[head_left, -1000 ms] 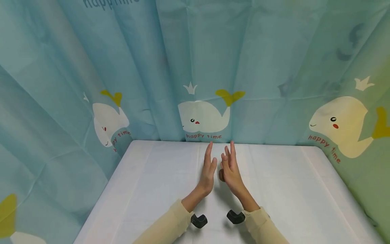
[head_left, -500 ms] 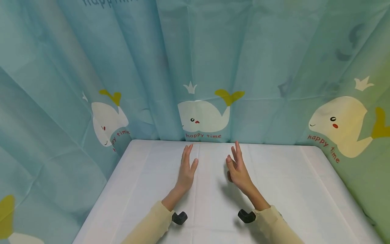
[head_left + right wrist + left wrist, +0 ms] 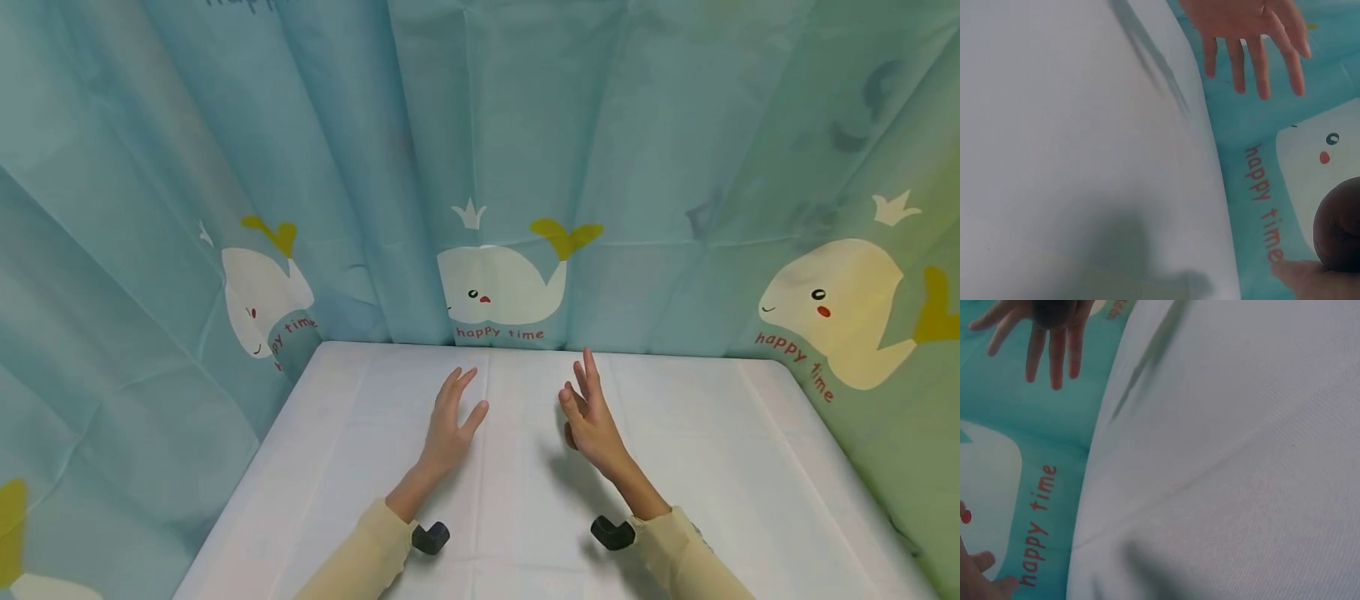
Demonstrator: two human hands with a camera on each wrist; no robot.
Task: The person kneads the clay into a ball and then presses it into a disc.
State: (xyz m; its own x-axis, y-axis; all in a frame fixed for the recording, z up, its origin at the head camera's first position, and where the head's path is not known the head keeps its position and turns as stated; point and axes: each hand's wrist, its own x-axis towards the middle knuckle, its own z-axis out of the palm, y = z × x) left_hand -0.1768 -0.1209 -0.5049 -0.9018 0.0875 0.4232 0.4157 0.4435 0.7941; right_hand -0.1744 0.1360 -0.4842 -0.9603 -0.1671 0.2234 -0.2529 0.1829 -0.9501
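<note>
Both hands hover over the white table (image 3: 712,467), palms turned toward each other with a gap between them. My left hand (image 3: 450,421) is empty, its fingers straight and spread; the right wrist view shows its palm (image 3: 1247,31) bare. My right hand (image 3: 588,417) has straight fingers pointing away from me. A small dark brown round object (image 3: 567,437) sits against its palm, held there by the thumb. The same round object (image 3: 1054,311) shows at the right palm in the left wrist view, and close up (image 3: 1338,225) in the right wrist view.
A teal curtain (image 3: 495,167) printed with white whales and "happy time" walls in the table at the back and on both sides. Black wrist camera mounts (image 3: 430,537) (image 3: 611,533) sit at the cream sleeves. The tabletop is a plain white cloth.
The hands were nearly together a second ago and have moved apart. The left hand went left and spread its fingers; the right shifted slightly right, still with the dark object.
</note>
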